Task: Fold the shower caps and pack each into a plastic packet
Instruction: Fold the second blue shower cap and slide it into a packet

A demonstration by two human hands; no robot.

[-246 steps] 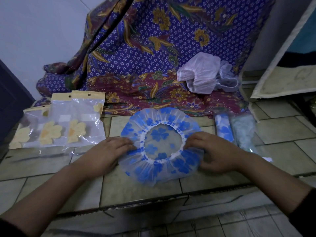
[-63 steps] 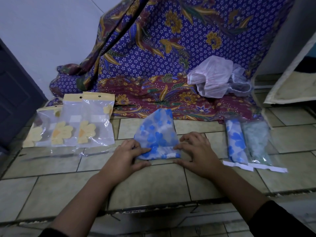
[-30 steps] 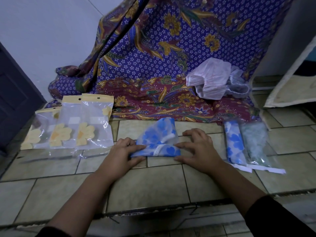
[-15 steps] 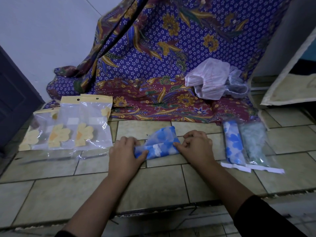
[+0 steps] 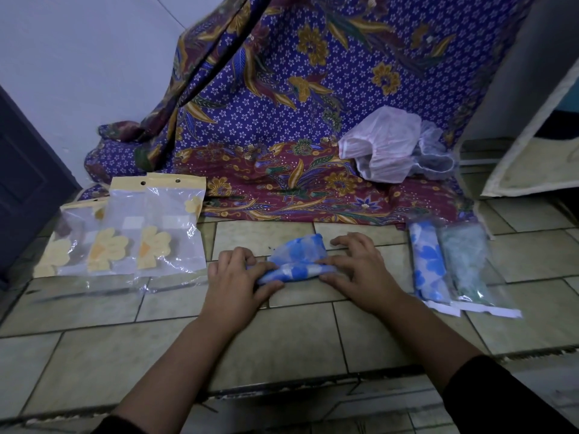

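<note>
A blue-flowered shower cap (image 5: 297, 260) lies on the tiled floor, folded into a narrow strip with one rounded flap still standing up behind. My left hand (image 5: 238, 277) pinches its left end between thumb and fingers. My right hand (image 5: 360, 270) presses the right end flat, fingers spread, thumb at the strip's near edge. Several clear plastic packets with yellow headers and flower prints (image 5: 147, 233) lie to the left. Two filled packets sit at the right: one with a blue cap (image 5: 429, 264), one with a pale green cap (image 5: 470, 267).
Loose white and clear shower caps (image 5: 391, 145) are heaped on a purple batik cloth (image 5: 282, 120) draped behind. A dark door (image 5: 22, 183) stands at the left. A step edge (image 5: 282, 386) runs across the floor close to me. A framed board (image 5: 532, 136) leans at the right.
The cap went from an open ring to a half fold, then to a narrow strip. In the last half second my right hand's fingers uncurled and spread over the strip's right end.
</note>
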